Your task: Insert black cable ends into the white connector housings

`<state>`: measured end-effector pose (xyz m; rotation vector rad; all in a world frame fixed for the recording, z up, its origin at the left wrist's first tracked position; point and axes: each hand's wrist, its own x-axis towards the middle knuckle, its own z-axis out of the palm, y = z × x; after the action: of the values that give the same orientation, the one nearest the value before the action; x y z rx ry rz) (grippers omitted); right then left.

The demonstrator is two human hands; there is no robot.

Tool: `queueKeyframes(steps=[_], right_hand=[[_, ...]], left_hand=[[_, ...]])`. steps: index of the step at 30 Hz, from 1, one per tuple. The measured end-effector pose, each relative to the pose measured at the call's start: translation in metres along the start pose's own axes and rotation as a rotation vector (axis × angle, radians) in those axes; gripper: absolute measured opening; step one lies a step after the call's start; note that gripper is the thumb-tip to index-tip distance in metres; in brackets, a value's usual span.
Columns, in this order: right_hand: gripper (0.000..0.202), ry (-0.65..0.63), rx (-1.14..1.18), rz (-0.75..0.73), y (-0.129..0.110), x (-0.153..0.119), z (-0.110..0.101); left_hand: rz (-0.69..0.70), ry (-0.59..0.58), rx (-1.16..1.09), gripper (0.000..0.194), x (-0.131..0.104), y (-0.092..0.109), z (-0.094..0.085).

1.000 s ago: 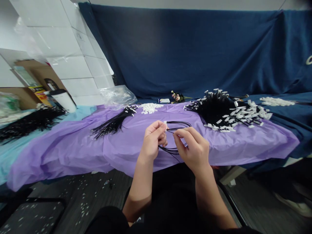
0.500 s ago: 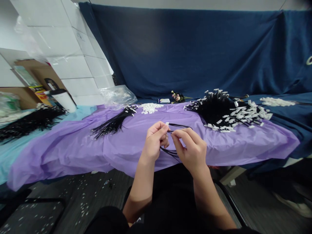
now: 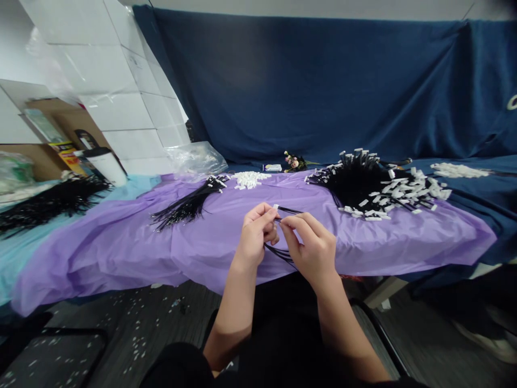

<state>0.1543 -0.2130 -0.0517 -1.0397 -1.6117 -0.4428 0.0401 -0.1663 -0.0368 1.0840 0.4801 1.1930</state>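
My left hand [image 3: 258, 231] is closed on several thin black cables [image 3: 283, 255], which hang below it in a loop. A small white connector [image 3: 276, 207] sticks out at its thumb tip. My right hand [image 3: 310, 242] pinches a black strand close to my left fingertips; its thumb and forefinger are together. Both hands are above the front of the purple cloth [image 3: 226, 231]. Beyond them, to the left, lies a bundle of black cables [image 3: 188, 205] beside a heap of white connectors [image 3: 248, 179].
A large pile of black cables with white ends [image 3: 363, 180] lies on the right. More white pieces [image 3: 458, 170] are behind it. Another black bundle [image 3: 52, 202] and a white cup [image 3: 105, 164] stand left. Small flowers [image 3: 294, 160] lie at the back by the blue curtain [image 3: 302, 86].
My right hand has moved slightly left, nearer to my left hand. My left hand keeps its hold on the cables with almost no motion.
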Motion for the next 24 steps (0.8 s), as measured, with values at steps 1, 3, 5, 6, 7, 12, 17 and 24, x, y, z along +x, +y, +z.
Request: queueKeyframes(steps=[1,3,5,6,7,12,17,24], right_hand=[[0.009,-0.003,0.002,0.001,0.0,0.0,0.001],[0.009,-0.004,0.006,0.003,0.0,0.0,0.002],[0.009,-0.008,0.013,0.006,0.001,-0.001,0.003],[0.009,-0.014,0.018,0.011,0.001,-0.001,0.003],[0.009,-0.023,0.025,0.018,0.002,-0.001,0.004],[0.015,-0.004,0.021,0.064,0.007,0.001,-0.003],[0.013,-0.02,0.269,0.306,0.001,0.004,-0.029],[0.02,-0.881,1.006,0.608,0.002,-0.009,0.003]], left_hand=[[-0.002,0.005,-0.003,0.02,0.0,0.0,0.0],[-0.003,0.012,-0.009,0.02,0.0,-0.001,0.0],[-0.002,0.021,-0.014,0.02,0.0,-0.002,0.0],[0.001,0.025,-0.016,0.02,0.001,-0.002,-0.001],[0.004,0.029,-0.016,0.02,0.001,-0.002,-0.001],[0.057,0.137,-0.034,0.021,0.006,-0.001,-0.003],[0.291,0.463,-0.24,0.037,0.014,0.006,-0.016],[0.422,0.674,-0.459,0.025,0.015,0.016,-0.038]])
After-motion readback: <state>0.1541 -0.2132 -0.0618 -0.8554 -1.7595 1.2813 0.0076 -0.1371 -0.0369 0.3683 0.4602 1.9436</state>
